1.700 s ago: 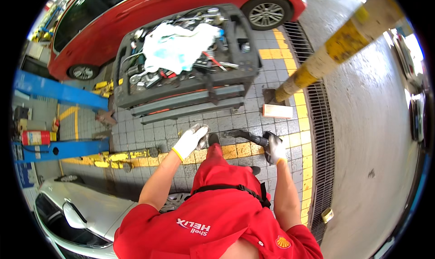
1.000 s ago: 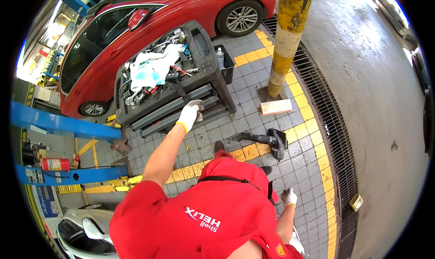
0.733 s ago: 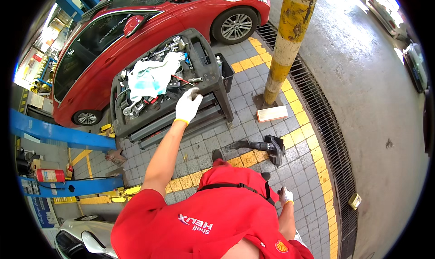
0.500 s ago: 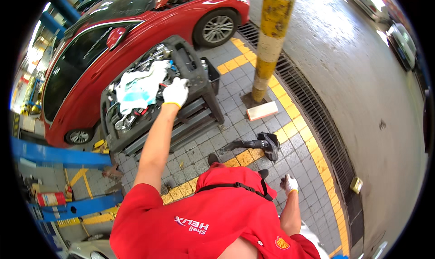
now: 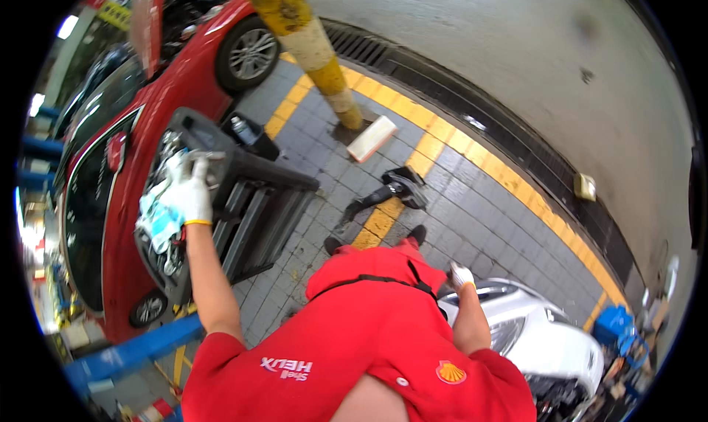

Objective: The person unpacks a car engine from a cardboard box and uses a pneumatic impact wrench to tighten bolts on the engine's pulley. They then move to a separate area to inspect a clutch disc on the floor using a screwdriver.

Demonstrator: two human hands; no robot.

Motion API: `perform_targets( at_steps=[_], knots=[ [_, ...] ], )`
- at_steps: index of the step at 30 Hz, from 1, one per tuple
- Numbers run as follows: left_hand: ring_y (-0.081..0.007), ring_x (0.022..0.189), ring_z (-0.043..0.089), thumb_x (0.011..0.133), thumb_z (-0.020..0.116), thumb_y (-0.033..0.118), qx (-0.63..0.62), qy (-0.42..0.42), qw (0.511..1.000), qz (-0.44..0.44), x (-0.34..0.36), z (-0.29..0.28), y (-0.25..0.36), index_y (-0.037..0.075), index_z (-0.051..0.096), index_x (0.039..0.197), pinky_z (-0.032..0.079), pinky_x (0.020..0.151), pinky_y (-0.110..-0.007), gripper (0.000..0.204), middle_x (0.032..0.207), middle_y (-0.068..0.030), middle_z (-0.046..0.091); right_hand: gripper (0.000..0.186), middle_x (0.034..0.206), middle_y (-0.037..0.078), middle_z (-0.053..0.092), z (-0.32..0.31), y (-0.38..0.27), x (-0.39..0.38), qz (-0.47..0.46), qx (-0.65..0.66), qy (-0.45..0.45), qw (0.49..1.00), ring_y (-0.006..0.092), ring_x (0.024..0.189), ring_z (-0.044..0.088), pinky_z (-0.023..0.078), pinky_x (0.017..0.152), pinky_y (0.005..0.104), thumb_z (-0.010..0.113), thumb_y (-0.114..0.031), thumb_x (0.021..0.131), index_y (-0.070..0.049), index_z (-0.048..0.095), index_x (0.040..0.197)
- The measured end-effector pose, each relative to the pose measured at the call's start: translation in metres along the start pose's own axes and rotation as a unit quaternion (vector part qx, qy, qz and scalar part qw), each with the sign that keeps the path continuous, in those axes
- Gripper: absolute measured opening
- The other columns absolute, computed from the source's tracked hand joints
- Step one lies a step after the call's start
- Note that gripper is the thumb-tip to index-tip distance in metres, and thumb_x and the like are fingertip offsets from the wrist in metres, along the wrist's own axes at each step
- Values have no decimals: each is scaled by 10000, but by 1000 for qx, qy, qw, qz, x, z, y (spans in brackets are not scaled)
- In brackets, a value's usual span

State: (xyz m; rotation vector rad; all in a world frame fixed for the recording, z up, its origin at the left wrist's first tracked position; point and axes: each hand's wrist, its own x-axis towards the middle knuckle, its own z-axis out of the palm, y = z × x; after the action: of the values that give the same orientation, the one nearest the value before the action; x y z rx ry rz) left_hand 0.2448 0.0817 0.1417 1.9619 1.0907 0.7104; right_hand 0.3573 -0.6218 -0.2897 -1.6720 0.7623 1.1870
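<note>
My left hand (image 5: 187, 198), in a white glove with a yellow cuff, is over the black tool cart (image 5: 254, 173) at the left. Its fingers point up and are closed on a slim grey metal-looking tool (image 5: 209, 156), blurred and of unclear kind. A white and pale blue cloth (image 5: 158, 220) lies on the cart beside the hand, with metal tools around it. My right hand (image 5: 462, 276), also gloved, hangs low near my hip with its fingers curled. Their tips look dark, and what they hold, if anything, cannot be made out.
Beyond the cart stands a red car (image 5: 158, 90), bonnet raised. A yellow and white post (image 5: 317, 46) rises by a pale rectangular air filter (image 5: 372, 139). A black long-necked tool (image 5: 398, 188) lies on the tiles. A white car (image 5: 546, 333) is at the lower right.
The view has turned right, bringing the white car into sight. My left hand has shifted along the cart, and the grey tool now shows at its fingertips. My right hand stays low.
</note>
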Motion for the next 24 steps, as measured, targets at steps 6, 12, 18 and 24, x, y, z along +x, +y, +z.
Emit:
perform_targets(
  at_steps=[6,12,18,24],
  knots=[
    [-60,551,427,1072,584,205,-449,-136,881,-59,-85,83,104,64,592,1311,342,489,-238,278,1010,-99,724,306,818,93,626,-44,1,-22,20,113,40,993,204,571,589,470,477,350,590,-346,1028,-53,545,1109],
    [-76,544,479,1039,652,211,-483,-209,850,-24,-121,136,160,47,564,1349,386,489,-240,362,1041,-136,713,273,859,104,657,-121,-39,-5,-52,152,46,986,194,576,578,457,475,340,587,-341,1043,-79,556,1116],
    [-93,542,480,983,738,276,-473,-285,833,-15,-138,174,206,49,549,1350,364,472,-247,471,1044,-154,714,299,929,109,687,-145,-25,-2,-71,234,58,968,200,629,618,474,491,335,598,-354,1049,-82,556,1166],
    [-98,523,459,975,747,294,-428,-360,829,-12,-139,190,220,55,552,1347,352,467,-250,483,1024,-142,718,342,950,106,704,-104,38,-6,12,223,59,973,198,637,626,496,485,338,587,-376,1054,-75,584,1215]
  ],
)
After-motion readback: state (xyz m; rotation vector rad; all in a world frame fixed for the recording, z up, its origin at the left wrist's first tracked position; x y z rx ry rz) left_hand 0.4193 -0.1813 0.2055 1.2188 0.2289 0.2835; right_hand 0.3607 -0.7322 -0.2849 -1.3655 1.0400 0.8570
